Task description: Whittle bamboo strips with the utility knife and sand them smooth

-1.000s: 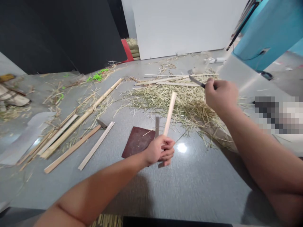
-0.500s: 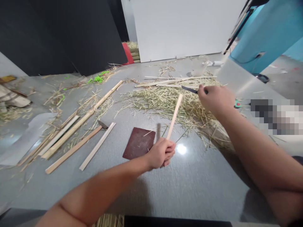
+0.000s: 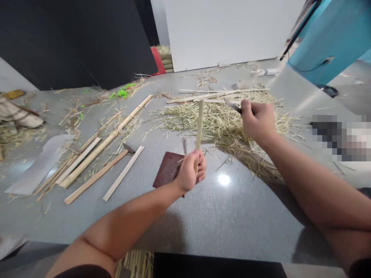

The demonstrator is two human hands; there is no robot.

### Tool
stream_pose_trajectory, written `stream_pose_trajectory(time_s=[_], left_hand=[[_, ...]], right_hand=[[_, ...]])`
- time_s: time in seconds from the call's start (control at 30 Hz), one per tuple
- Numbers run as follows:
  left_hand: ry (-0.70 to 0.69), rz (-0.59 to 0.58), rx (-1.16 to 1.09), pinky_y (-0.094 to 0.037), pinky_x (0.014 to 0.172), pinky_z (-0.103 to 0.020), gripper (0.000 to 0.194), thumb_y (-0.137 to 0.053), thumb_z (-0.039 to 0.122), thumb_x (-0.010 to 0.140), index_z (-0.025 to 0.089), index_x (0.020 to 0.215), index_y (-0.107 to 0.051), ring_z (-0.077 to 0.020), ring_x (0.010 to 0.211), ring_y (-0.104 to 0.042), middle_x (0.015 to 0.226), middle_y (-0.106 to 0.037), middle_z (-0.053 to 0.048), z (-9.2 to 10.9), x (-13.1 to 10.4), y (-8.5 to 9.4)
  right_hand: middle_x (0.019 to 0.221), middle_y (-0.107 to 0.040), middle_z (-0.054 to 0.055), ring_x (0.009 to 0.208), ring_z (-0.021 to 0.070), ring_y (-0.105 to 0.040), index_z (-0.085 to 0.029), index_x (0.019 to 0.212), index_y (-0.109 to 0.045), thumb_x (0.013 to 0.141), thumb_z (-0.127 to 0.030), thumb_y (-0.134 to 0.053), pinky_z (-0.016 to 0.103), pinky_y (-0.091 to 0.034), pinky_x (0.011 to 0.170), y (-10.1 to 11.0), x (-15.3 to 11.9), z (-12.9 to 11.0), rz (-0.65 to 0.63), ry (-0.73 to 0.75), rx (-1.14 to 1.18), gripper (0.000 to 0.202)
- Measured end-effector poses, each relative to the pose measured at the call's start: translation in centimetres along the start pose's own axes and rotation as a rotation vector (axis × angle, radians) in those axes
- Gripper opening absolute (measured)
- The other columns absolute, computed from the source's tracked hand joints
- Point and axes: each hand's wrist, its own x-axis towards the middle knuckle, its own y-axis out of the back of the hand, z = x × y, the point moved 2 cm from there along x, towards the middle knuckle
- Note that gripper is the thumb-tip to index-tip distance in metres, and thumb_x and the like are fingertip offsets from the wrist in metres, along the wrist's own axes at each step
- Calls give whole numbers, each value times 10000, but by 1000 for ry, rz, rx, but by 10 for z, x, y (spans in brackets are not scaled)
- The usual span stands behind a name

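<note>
My left hand (image 3: 191,170) is closed round the lower part of a bamboo strip (image 3: 199,125), which stands almost upright above the floor. Beneath that hand lies a dark red sheet (image 3: 166,172) that looks like sandpaper, partly covered by the hand. My right hand (image 3: 257,119) grips a knife (image 3: 233,107) by its handle, mostly hidden in the fist. Its blade points left towards the strip, with a gap between them. Behind both hands spreads a heap of thin bamboo shavings (image 3: 228,125).
On the left lie a hammer (image 3: 98,175), a pale flat strip (image 3: 124,173) and a long bamboo pole (image 3: 107,141). Several long strips (image 3: 217,95) rest across the back of the shavings. A white board (image 3: 228,31) and a dark panel (image 3: 66,42) stand behind.
The bamboo strip has swung from leaning right to nearly upright and turned to show its greenish side. My left hand moved slightly up and left; the right still holds the knife.
</note>
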Motion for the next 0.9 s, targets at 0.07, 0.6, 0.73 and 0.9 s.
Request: stream_pose_trajectory(time_s=[0.07,0.6,0.73,0.9], left_hand=[[-46,61,22,-450,446,-199,597,-829,725,1042,257,862,-506,-47,423,-394,666,-498,116,-1,2,2],[-73,8,136,-610,634,-279,458,-829,601,1076,186,1229,-709,-128,610,-656,793,-739,17,-1,1,2],[-97,17,157,-551,592,-253,472,-829,643,1095,199,1193,-706,-111,584,-610,769,-673,49,0,-1,-2],[-155,61,266,-494,592,-258,416,-737,630,1159,218,1198,-697,-121,611,-570,809,-664,40,0,-9,-5]], right_hand=[[613,-435,51,613,182,-424,-252,695,-456,1152,-942,-350,376,-250,650,-3,-6,-8,-47,20,85,835],[683,-602,88,661,208,-469,-230,813,-689,1169,-736,-431,390,-273,704,-18,-19,-27,-342,5,-230,671],[727,-643,101,699,222,-490,-234,841,-734,1153,-774,-461,389,-309,727,-26,-18,-17,-434,9,-359,681],[1200,-817,180,1224,366,-670,-224,1080,-820,1169,-680,-534,502,-494,1040,-20,-27,-30,-126,331,-234,546]])
